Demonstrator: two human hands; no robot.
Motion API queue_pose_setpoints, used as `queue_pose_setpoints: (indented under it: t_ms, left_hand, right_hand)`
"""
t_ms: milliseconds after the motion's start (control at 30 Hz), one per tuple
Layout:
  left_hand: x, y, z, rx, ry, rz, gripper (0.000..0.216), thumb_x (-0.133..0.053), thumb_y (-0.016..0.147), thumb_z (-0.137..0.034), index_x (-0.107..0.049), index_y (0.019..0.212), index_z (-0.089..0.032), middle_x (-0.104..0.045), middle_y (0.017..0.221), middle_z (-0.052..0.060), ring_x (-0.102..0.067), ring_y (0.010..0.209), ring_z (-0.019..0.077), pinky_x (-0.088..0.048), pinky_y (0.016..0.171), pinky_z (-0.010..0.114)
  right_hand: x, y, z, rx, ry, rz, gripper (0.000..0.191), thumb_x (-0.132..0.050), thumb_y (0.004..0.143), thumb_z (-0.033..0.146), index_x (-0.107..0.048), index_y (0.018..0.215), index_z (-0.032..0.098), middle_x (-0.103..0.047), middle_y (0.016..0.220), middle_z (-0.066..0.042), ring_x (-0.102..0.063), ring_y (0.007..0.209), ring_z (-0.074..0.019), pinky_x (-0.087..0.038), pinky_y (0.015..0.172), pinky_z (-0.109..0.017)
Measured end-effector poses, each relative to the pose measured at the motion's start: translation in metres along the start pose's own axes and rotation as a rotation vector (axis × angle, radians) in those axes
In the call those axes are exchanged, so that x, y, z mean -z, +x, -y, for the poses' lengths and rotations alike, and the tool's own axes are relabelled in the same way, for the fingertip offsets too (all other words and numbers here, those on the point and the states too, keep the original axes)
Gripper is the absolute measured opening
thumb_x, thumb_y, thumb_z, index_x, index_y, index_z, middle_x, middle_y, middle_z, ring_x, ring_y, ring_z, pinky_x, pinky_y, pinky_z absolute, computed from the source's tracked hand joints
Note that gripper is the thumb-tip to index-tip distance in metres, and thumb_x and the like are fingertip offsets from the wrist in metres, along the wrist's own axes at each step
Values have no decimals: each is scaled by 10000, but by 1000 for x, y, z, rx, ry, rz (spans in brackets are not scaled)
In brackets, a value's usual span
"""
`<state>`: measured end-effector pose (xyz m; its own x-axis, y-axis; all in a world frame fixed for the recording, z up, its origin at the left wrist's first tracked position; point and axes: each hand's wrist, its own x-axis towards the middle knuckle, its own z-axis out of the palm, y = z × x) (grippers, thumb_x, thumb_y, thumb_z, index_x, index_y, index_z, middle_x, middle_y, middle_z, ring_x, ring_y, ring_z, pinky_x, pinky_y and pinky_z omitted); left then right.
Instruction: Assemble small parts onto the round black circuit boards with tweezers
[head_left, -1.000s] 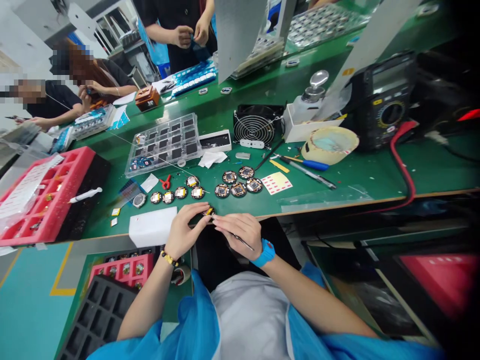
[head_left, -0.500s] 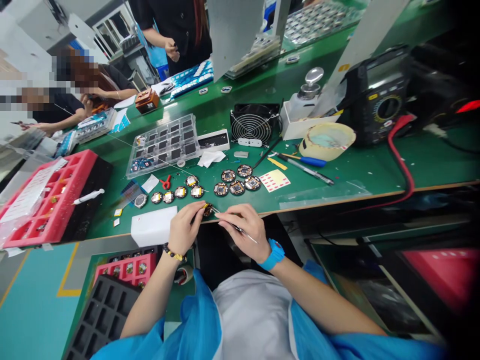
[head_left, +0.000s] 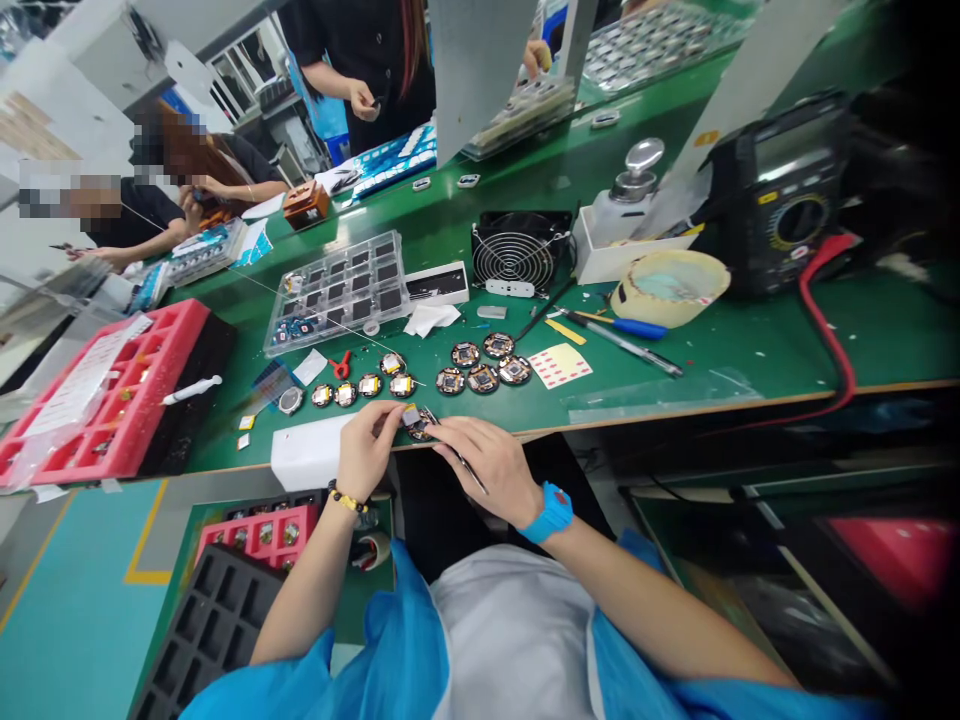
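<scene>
At the bench's front edge, my left hand (head_left: 367, 452) is closed, its thumb and fingertip pinching a small silver battery with a yellow end (head_left: 410, 415). Under and beside the battery lies a round circuit board (head_left: 420, 432), partly covered by my fingers. My right hand (head_left: 491, 468) is closed around metal tweezers (head_left: 471, 470), whose tips reach the board. Just beyond my hands, several round boards bearing batteries (head_left: 369, 385) sit to the left. Several bare round boards (head_left: 482, 377) are grouped to the right of them.
A white block (head_left: 307, 455) stands left of my left hand. Farther out are red pliers (head_left: 341, 366), a clear compartment box (head_left: 337, 290), a fan (head_left: 517, 250), a sticker sheet (head_left: 560, 366), pens (head_left: 622, 340) and a multimeter (head_left: 780, 190). Other people work across the bench.
The battery has tilted up and shows its silver face, and more of the round board is visible. My right hand and the tweezers have turned slightly. The whole view has shifted a little.
</scene>
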<state>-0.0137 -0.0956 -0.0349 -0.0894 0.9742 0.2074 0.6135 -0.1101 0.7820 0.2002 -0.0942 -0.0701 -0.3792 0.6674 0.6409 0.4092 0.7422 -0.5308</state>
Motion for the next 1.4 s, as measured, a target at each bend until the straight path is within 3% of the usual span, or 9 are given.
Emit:
queue_pose_setpoints:
  t_ms: [133, 300, 533, 800, 1033, 1200, 1400]
  left_hand:
    - [1, 2, 1, 142, -216, -21, 310, -655, 968, -495, -752, 992, -202, -788, 963, 61, -772, 913, 215, -653, 887, 350]
    - [4, 4, -2, 196, -281, -54, 359, -693, 927, -538, -753, 954, -185, -791, 920, 63, -776, 884, 224, -665, 872, 371]
    - [3, 7, -4, 209, -260, -77, 380, -680, 929, -562, -728, 957, -186, -785, 884, 55, -768, 757, 204, -682, 748, 348]
    - [-11, 3, -12, 146, -178, -14, 308, -622, 985, -495, -709, 931, -205, -766, 853, 33, -747, 765, 183, -636, 748, 295]
    - [-13, 3, -11, 151, -174, -155, 333, -626, 982, -510, -709, 921, -194, -745, 864, 35, -719, 810, 169, -617, 778, 279]
    - [5, 13, -7, 175, -288, -301, 416, -647, 946, -581, -721, 936, -172, -739, 945, 66, -723, 887, 198, -656, 739, 314]
    - [58, 28, 12, 104, -131, -418, 361, -712, 909, -531, -804, 957, -185, -751, 1018, 81, -706, 875, 192, -625, 702, 277]
  right_hand:
    - [2, 2, 1, -5, -7, 10, 270, -544, 1058, 210, -670, 1296, 208, -768, 1205, -72, -720, 1090, -217, -577, 962, -371]
    - [0, 3, 1, -5, -3, -12, 270, -546, 1058, 211, -671, 1298, 215, -778, 1180, -70, -724, 1091, -210, -584, 964, -368]
    - [-3, 1, 1, -4, -24, -15, 278, -572, 1045, 201, -667, 1305, 225, -781, 1171, -57, -719, 1092, -223, -588, 956, -381]
    - [-5, 19, 6, -54, -19, -72, 225, -656, 1010, 312, -653, 1206, 199, -760, 1172, -101, -727, 1081, -256, -583, 942, -389]
    - [-8, 24, 5, -101, -25, -18, 152, -668, 1005, 309, -657, 1115, 205, -762, 1081, -71, -732, 988, -238, -563, 847, -363]
    - [-8, 23, 4, -101, -3, -11, 139, -665, 1009, 305, -657, 1113, 213, -764, 1074, -67, -729, 991, -226, -558, 848, -358]
    - [-9, 20, 2, -72, -38, -14, 131, -654, 1013, 285, -646, 1125, 218, -761, 1072, -69, -737, 976, -234, -551, 827, -358]
